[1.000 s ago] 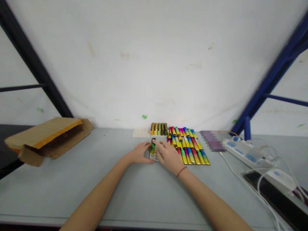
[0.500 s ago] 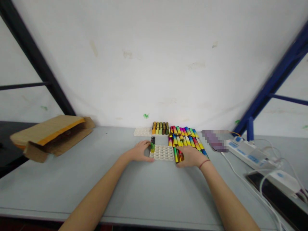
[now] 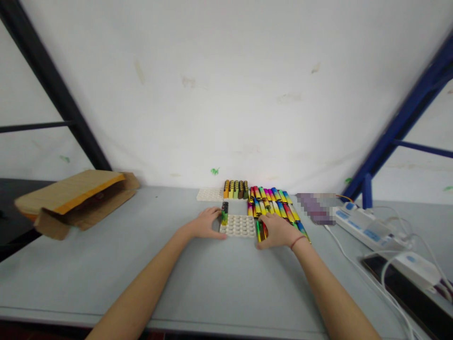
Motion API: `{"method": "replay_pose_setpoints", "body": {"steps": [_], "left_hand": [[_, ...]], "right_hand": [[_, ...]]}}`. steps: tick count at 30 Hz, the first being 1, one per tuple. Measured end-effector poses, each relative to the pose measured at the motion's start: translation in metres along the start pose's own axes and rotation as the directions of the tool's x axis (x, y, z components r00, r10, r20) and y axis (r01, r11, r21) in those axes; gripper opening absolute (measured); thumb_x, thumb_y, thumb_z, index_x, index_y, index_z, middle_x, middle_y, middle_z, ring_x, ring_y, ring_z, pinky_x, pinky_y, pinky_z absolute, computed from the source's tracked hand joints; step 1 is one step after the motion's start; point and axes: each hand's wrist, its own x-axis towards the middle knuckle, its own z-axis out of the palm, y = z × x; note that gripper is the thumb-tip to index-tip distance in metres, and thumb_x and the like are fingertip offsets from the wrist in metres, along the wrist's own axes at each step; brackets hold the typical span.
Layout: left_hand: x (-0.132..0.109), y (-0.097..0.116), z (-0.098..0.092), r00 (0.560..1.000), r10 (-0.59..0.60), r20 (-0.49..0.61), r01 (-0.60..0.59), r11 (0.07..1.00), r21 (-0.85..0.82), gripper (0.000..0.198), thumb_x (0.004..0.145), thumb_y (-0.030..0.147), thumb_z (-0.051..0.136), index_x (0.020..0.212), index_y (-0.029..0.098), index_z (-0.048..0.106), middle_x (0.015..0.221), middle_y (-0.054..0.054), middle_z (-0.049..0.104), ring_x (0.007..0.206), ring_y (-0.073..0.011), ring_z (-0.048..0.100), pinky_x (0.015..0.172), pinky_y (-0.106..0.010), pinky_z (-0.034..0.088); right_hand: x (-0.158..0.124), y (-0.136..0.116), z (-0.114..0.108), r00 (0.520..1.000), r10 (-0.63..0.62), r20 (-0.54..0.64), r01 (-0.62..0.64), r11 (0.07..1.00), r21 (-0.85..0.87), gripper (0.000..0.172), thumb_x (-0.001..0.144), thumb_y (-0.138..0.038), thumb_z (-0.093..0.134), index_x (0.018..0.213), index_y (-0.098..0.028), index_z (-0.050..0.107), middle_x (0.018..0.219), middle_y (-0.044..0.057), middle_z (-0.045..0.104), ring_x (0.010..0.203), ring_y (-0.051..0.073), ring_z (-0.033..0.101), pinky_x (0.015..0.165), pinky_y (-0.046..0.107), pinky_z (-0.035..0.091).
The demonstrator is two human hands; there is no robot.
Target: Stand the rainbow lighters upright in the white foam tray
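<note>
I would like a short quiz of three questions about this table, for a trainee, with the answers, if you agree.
1. Fill in: The nearer white tray lies ____ the left hand and the right hand.
2. Choose: Which hand is at the shiny coloured pieces? A) left; B) right; C) both.
3. True or false: The opened brown package lies left of both hands.

Key: 1. between; 2. B; 3. true.

no readable text, no legible labels
</note>
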Motion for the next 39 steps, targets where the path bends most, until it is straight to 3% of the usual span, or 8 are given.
{"method": "replay_pose_setpoints", "body": {"steps": [6, 11, 14, 17, 22, 26, 32, 39], "left_hand": [[0.000, 0.000, 0.002, 1.000, 0.012, -0.022, -0.012, 1.000, 0.003, 0.083, 0.066, 0.066, 0.069, 0.131, 0.018, 0.048, 0.137, -0.014, 0.046, 0.126, -0.0331, 0.042, 0.107, -0.043, 0.032], [0.002, 0.008, 0.005, 0.999, -0.042, -0.034, 0.043, 0.999, 0.017, 0.084, 0.065, 0.064, 0.071, 0.130, 0.016, 0.048, 0.138, -0.016, 0.044, 0.127, -0.0363, 0.039, 0.107, -0.049, 0.029], [0.003, 0.012, 0.007, 0.997, -0.049, -0.051, 0.050, 0.998, 0.023, 0.083, 0.066, 0.062, 0.071, 0.131, 0.015, 0.047, 0.139, -0.017, 0.044, 0.127, -0.0364, 0.039, 0.107, -0.049, 0.028], [0.003, 0.014, 0.009, 0.997, -0.041, -0.066, 0.042, 0.999, 0.022, 0.080, 0.067, 0.061, 0.071, 0.130, 0.017, 0.048, 0.139, -0.015, 0.044, 0.126, -0.0360, 0.039, 0.105, -0.049, 0.030], [0.005, 0.015, 0.013, 0.996, -0.014, -0.087, 0.017, 0.999, 0.027, 0.077, 0.068, 0.064, 0.069, 0.127, 0.019, 0.050, 0.137, -0.014, 0.046, 0.124, -0.0347, 0.041, 0.103, -0.049, 0.031], [0.007, 0.014, 0.015, 0.996, -0.011, -0.089, 0.013, 0.999, 0.030, 0.081, 0.067, 0.069, 0.068, 0.128, 0.019, 0.050, 0.138, -0.014, 0.046, 0.124, -0.0346, 0.040, 0.104, -0.049, 0.029], [0.007, 0.012, 0.016, 0.997, -0.001, -0.083, 0.004, 0.999, 0.034, 0.084, 0.067, 0.074, 0.064, 0.129, 0.020, 0.049, 0.138, -0.015, 0.045, 0.125, -0.0357, 0.040, 0.104, -0.050, 0.028], [0.007, 0.014, 0.014, 0.998, -0.010, -0.067, 0.013, 0.999, 0.035, 0.084, 0.067, 0.073, 0.065, 0.130, 0.021, 0.047, 0.140, -0.014, 0.044, 0.126, -0.0352, 0.040, 0.105, -0.049, 0.028]], "right_hand": [[-0.007, 0.006, -0.012, 1.000, 0.003, -0.028, 0.008, 0.921, 0.389, 0.063, 0.055, -0.043, 0.079, 0.102, -0.017, 0.046, 0.084, 0.003, 0.056, 0.074, 0.019, 0.054, 0.066, 0.032, 0.045], [-0.009, 0.012, -0.021, 0.989, -0.049, -0.143, 0.149, 0.450, 0.880, 0.075, 0.064, -0.032, 0.077, 0.122, -0.029, 0.030, 0.094, -0.001, 0.056, 0.069, 0.013, 0.059, 0.059, 0.026, 0.048], [-0.005, 0.010, -0.020, 0.989, 0.008, -0.146, 0.135, 0.335, 0.932, 0.069, 0.069, -0.032, 0.074, 0.124, -0.029, 0.033, 0.093, 0.000, 0.058, 0.061, 0.011, 0.059, 0.057, 0.027, 0.049], [0.003, 0.006, -0.012, 0.993, 0.061, -0.099, 0.078, 0.277, 0.958, 0.046, 0.073, -0.032, 0.069, 0.111, -0.024, 0.046, 0.078, -0.002, 0.058, 0.060, 0.013, 0.059, 0.059, 0.028, 0.050], [0.017, -0.005, 0.006, 0.988, 0.118, -0.096, 0.098, -0.011, 0.995, 0.029, 0.076, -0.043, 0.066, 0.083, -0.023, 0.046, 0.063, -0.006, 0.048, 0.060, 0.012, 0.051, 0.061, 0.027, 0.049], [0.022, -0.016, 0.011, 0.973, 0.162, -0.165, 0.175, -0.047, 0.983, 0.035, 0.074, -0.045, 0.067, 0.091, -0.025, 0.044, 0.069, -0.005, 0.054, 0.061, 0.012, 0.053, 0.059, 0.026, 0.046], [0.027, -0.024, 0.010, 0.964, 0.255, 0.072, -0.030, -0.167, 0.985, 0.042, 0.076, -0.063, 0.046, 0.068, -0.022, 0.042, 0.048, -0.009, 0.031, 0.036, 0.006, 0.022, 0.036, 0.020, 0.013], [0.030, -0.022, 0.015, 0.900, 0.430, 0.075, -0.019, -0.133, 0.991, 0.051, 0.082, -0.064, 0.027, 0.050, -0.024, 0.026, 0.039, -0.007, 0.018, 0.033, 0.008, 0.017, 0.034, 0.023, 0.016]]}}
